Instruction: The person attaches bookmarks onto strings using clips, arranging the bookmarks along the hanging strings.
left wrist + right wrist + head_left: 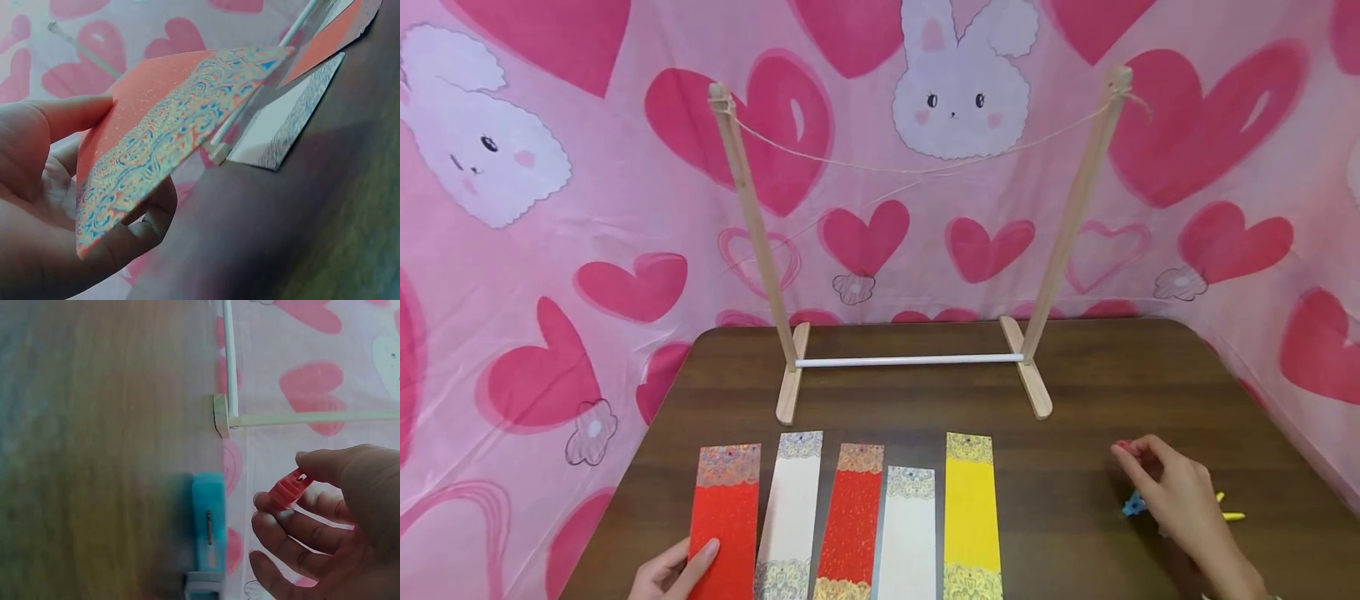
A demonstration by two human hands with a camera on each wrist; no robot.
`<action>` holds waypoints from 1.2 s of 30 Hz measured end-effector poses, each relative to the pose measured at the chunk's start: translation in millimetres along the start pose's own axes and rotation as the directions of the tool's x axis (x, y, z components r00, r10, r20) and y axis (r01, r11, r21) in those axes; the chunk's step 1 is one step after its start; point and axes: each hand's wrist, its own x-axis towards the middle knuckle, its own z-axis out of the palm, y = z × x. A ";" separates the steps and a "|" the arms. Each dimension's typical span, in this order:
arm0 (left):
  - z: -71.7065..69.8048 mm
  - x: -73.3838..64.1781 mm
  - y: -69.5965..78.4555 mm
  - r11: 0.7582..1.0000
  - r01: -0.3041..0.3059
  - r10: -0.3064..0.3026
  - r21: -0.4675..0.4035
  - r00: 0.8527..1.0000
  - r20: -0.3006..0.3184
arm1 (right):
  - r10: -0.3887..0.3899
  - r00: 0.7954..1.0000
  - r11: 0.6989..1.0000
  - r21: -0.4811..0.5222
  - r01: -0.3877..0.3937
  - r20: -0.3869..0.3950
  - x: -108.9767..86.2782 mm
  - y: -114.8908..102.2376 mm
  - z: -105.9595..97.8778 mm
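Red card w/ patterned bands (pixel 726 517), in the L hand (pixel 664 575) at the near L side of the table (pixel 1060 467). L hand grips it by its L side: thumb flat on the face, fingers curled round behind. In the L wrist view the card tilts, raised off the tabletop. Small red clip (pixel 290 490), in the R hand (pixel 1187 496), is above the table's R side. Thumb & index fingertip pinch it, almost together; the other fingers are loosely bent, w/ gaps btwn them, & hold nothing.

Just R of the held card, 4 more lie in a row, L to R: tall white card (pixel 788 508), second red card (pixel 850 525), short white card (pixel 909 533), yellow card (pixel 972 508). Blue clip (pixel 1135 504) is on the table near the R hand; yellow pieces (pixel 1232 517) poke out beyond the hand, mostly hidden, can't tell their shape.

Farther back, centre: wooden stand (pixel 752 217), 2 posts on flat feet, white rod (pixel 910 361) joining them low down, thin string (pixel 880 169) sagging btwn the tops. Behind: pink cloth (pixel 940 200) w/ hearts & bunnies.
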 end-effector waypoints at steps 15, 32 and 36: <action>6.4 -0.3 32.1 0.999 -0.042 0.042 0.004 0.996 0.080 | -0.241 0.962 0.967 0.050 0.249 -0.129 14.0 -35.2 -18.0; 9.8 27.7 101.6 0.945 -0.327 0.319 0.001 0.923 0.214 | -0.403 0.909 0.914 0.002 0.405 -0.109 47.8 -80.0 -37.4; 4.6 35.3 113.5 0.922 -0.387 0.377 -0.007 0.895 0.237 | -0.436 0.895 0.899 -0.006 0.437 -0.099 59.6 -91.5 -40.5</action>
